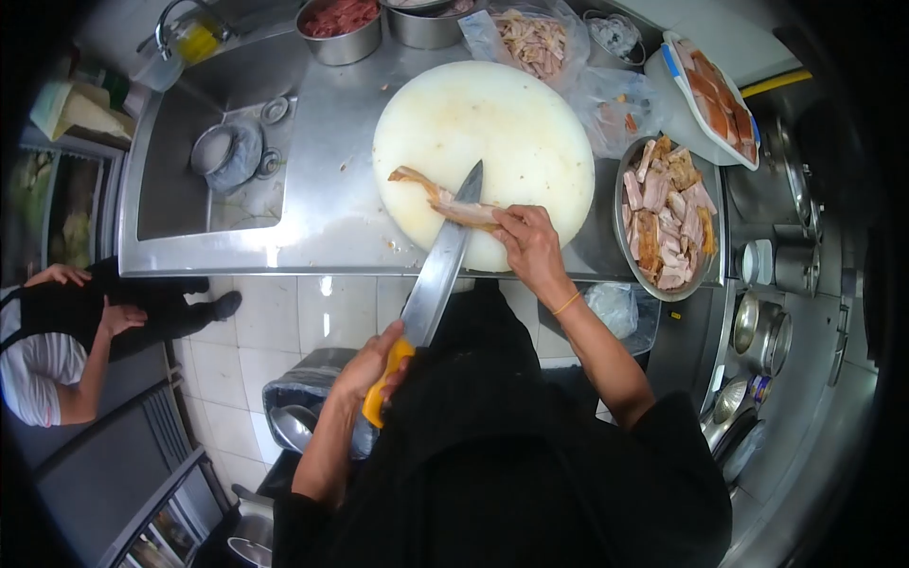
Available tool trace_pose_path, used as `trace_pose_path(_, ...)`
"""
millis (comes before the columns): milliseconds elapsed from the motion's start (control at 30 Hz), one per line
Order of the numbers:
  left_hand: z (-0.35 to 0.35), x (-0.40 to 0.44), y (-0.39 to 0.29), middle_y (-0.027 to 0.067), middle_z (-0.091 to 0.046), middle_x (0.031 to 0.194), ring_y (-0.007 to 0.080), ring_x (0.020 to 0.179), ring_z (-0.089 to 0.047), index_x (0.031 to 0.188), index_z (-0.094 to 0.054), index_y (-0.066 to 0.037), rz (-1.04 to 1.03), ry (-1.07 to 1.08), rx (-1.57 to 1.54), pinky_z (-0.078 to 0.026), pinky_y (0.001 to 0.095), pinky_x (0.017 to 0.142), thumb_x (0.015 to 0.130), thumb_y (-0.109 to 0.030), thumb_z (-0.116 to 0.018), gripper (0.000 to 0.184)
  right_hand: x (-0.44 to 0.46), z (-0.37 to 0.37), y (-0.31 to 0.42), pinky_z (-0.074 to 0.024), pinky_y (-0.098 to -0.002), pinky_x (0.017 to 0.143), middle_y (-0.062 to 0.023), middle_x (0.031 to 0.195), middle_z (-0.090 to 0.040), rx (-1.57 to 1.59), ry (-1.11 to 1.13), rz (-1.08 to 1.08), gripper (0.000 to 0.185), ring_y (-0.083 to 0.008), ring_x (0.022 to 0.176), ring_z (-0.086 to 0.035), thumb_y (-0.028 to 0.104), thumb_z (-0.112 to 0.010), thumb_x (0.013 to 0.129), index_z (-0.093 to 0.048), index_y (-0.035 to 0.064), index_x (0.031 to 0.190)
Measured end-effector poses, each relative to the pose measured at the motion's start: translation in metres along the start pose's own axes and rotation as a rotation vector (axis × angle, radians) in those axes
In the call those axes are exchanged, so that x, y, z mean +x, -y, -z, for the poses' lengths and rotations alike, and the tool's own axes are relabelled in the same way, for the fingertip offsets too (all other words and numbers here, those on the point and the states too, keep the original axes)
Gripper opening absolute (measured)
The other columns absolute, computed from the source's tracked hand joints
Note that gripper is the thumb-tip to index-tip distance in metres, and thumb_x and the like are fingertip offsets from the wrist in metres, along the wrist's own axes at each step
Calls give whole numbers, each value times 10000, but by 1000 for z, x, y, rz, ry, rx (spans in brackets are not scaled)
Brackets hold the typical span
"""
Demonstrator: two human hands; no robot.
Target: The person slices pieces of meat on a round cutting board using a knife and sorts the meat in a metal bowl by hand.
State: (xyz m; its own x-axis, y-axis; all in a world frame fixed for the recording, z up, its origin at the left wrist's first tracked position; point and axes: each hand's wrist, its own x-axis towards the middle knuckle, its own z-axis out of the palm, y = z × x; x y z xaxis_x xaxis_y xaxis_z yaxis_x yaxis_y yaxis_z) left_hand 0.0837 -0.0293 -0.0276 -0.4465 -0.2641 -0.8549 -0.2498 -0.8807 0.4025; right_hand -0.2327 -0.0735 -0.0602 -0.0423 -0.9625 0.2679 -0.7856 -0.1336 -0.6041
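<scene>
My left hand (371, 367) is closed round the yellow handle of a large kitchen knife (437, 284). Its blade slants up over the near edge of a round white cutting board (492, 104), tip toward the middle. A long strip of meat (437, 196) with a browned edge lies across the blade near its tip; whether the blade is beneath or cutting into it I cannot tell. My right hand (528, 241) grips the strip's right end between thumb and fingers. To the right, a round metal bowl (705, 260) holds many cut meat pieces (668, 204).
A metal sink (170, 189) with a bagged pot is at left. Behind the board stand a pot of red meat (338, 17) and a bag of pale strips (540, 43). A white tray of meat slabs (715, 95) sits back right. Another person (71, 331) is at far left.
</scene>
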Motion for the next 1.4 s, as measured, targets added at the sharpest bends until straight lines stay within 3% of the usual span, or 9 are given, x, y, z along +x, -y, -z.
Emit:
trace_pose_path(467, -8, 26, -26, -23, -415, 491, 77, 332, -397, 760, -502, -86, -62, 17, 22, -347, 211, 335, 1044, -631, -423, 620, 5, 3, -17, -544, -419, 896, -183, 1065, -701, 79, 41, 109, 322, -360, 1007, -642, -88, -682, 816, -743, -3, 1122)
trace_pose_path(633, -27, 51, -43, -1, -406, 485, 124, 327, -389, 752, -495, -82, -91, 25, -2, -353, 263, 325, 1063, -615, -377, 628, 30, 8, -50, -548, -414, 877, -159, 1055, -704, 13, -7, 201, 308, -340, 989, -644, -75, -698, 813, -748, 11, 1105)
trace_pose_path(967, -79, 62, -63, -7, -411, 493, 93, 336, -384, 754, -490, -83, -123, -97, -74, -323, 236, 321, 1055, -609, -415, 611, 55, 20, -81, -563, -399, 852, -148, 1012, -722, 138, 93, 285, 292, -330, 962, -670, -44, -728, 812, -760, 20, 1095)
trace_pose_path(1067, -95, 63, -54, -9, -408, 490, 85, 338, -386, 749, -486, -85, -163, -115, -132, -325, 229, 322, 1057, -610, -411, 613, 57, 19, -88, -554, -417, 844, -137, 1000, -714, 241, 71, 244, 197, -330, 947, -656, -7, -754, 804, -752, 15, 999)
trace_pose_path(1267, -135, 52, -10, 3, -419, 478, 96, 338, -401, 724, -493, -78, -135, -197, -206, -348, 226, 338, 1078, -589, -362, 635, 57, 21, -93, -564, -381, 823, -124, 997, -726, 317, 44, 182, 218, -294, 908, -686, 12, -797, 792, -779, 28, 1008)
trace_pose_path(1400, -163, 37, 8, 0, -447, 489, 94, 339, -415, 715, -520, -85, -101, -272, -200, -380, 217, 375, 1078, -595, -344, 650, 57, 23, -94, -542, -413, 816, -116, 954, -702, 445, 58, 147, 165, -311, 892, -658, 47, -799, 794, -774, 31, 956)
